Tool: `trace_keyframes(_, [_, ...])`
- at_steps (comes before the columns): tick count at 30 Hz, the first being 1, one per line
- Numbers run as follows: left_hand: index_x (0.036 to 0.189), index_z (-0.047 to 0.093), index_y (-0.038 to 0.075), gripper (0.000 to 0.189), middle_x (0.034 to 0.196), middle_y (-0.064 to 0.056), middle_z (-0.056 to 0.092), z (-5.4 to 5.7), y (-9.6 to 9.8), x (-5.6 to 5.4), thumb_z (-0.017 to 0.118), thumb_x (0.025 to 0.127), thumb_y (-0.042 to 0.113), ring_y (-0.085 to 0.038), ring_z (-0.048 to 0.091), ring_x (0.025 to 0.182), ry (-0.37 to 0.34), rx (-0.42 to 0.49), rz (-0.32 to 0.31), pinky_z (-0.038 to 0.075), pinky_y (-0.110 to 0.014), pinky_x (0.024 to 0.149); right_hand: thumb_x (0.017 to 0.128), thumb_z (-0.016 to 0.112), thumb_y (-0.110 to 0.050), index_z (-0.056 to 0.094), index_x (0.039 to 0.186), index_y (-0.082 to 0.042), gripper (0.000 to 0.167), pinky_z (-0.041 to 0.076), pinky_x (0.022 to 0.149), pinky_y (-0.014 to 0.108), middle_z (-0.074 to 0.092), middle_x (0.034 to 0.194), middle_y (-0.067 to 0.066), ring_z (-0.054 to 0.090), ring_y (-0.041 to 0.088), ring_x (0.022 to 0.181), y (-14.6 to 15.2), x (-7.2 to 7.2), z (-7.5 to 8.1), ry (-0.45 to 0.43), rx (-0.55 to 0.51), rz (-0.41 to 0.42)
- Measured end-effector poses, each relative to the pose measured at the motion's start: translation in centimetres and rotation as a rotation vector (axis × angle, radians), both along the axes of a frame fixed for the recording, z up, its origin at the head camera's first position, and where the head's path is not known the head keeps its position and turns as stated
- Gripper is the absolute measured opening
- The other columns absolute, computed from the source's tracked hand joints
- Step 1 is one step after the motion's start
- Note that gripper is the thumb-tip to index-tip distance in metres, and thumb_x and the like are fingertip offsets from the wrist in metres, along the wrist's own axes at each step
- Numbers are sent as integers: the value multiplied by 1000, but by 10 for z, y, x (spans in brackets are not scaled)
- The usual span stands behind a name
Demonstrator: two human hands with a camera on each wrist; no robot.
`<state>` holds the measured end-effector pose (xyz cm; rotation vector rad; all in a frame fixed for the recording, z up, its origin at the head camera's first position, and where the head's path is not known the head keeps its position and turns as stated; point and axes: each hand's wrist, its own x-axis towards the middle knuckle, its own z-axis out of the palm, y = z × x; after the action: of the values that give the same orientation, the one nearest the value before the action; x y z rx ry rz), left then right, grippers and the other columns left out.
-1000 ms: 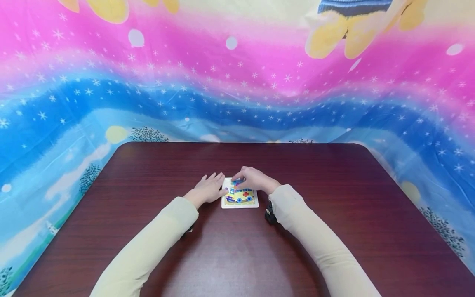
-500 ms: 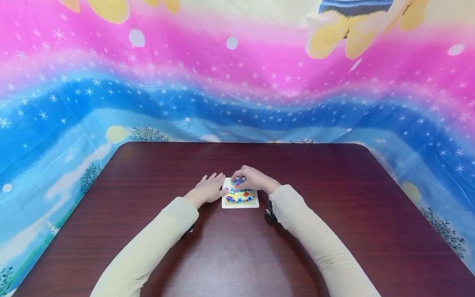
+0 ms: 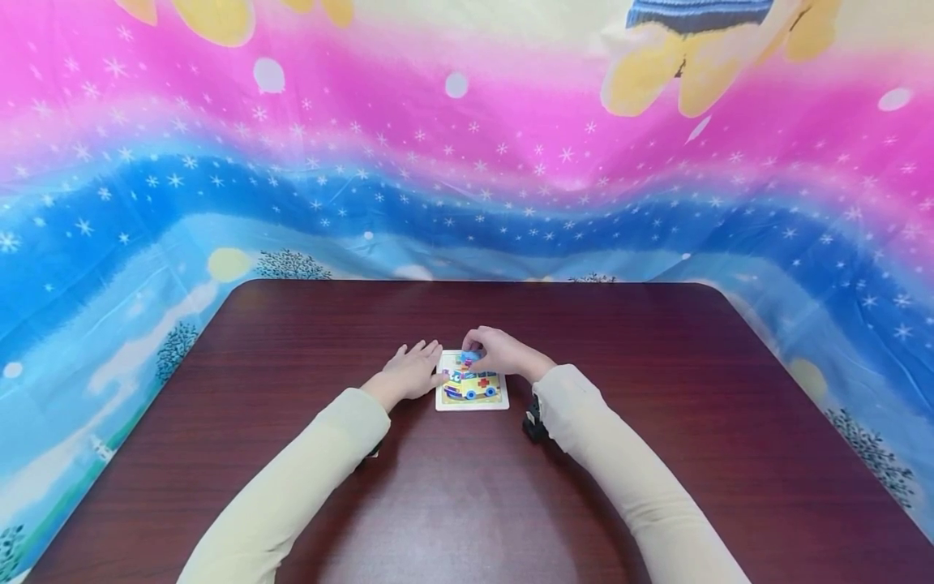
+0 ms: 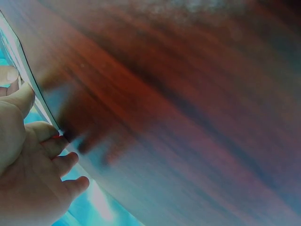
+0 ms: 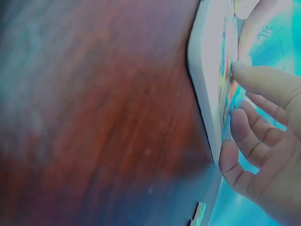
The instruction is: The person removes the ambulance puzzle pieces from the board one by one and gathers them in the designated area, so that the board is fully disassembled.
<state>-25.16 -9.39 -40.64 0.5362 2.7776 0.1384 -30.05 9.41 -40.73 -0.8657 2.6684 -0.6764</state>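
Note:
A square picture puzzle (image 3: 474, 389) with a white frame lies flat on the table, showing a yellow ambulance with a red cross. My left hand (image 3: 410, 371) rests at its left side with fingers stretched out and the thumb on the frame's edge. Over the top part of the puzzle, my right hand (image 3: 499, 353) pinches a blue puzzle piece (image 3: 470, 357) between thumb and fingers. That piece looks tilted in the right wrist view, where the puzzle's white rim (image 5: 202, 75) shows edge-on beside the curled fingers. Part of the picture is hidden by the right hand.
The dark red-brown wooden table (image 3: 452, 503) reaches back to a printed cloth backdrop (image 3: 467, 178) in pink and blue. Black wrist gear (image 3: 535, 422) sits under the right cuff. A small pale-edged item (image 5: 200, 214) appears low in the right wrist view.
My right fingers have shifted slightly to the right, and the blue piece has moved with them, so more of the puzzle's upper left shows. The left hand stays in place.

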Motion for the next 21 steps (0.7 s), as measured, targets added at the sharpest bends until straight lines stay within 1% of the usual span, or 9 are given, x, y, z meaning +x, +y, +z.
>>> trace_keyframes(4, [146,21,5,65,151,-9,19,0,0,0,41,97,42,-26,12,137,-7,-2,1,10,-46,109,80,72,-9,58,100,-12,25,45,79,32,54,94,1,51,17,87,4,0,0,-20,-28,12])
trace_keyframes(7, [147,20,5,65,151,-9,18,0,0,0,41,97,42,-26,12,138,-11,-8,2,10,-46,109,80,72,-9,59,103,-12,26,46,81,32,55,96,2,52,17,90,5,0,0,-29,-30,16])
trace_keyframes(14, [146,21,4,65,150,-9,19,0,0,0,41,97,42,-26,13,137,-1,-2,3,10,-46,109,81,71,-9,62,105,-11,26,46,81,33,58,97,3,54,17,90,3,0,1,-15,-13,13])
trace_keyframes(21, [146,22,4,66,150,-10,20,-1,0,1,42,97,42,-26,13,137,9,-4,-1,11,-46,109,81,70,-10,64,109,-9,29,47,81,32,58,101,3,54,17,92,2,0,2,-33,28,2])
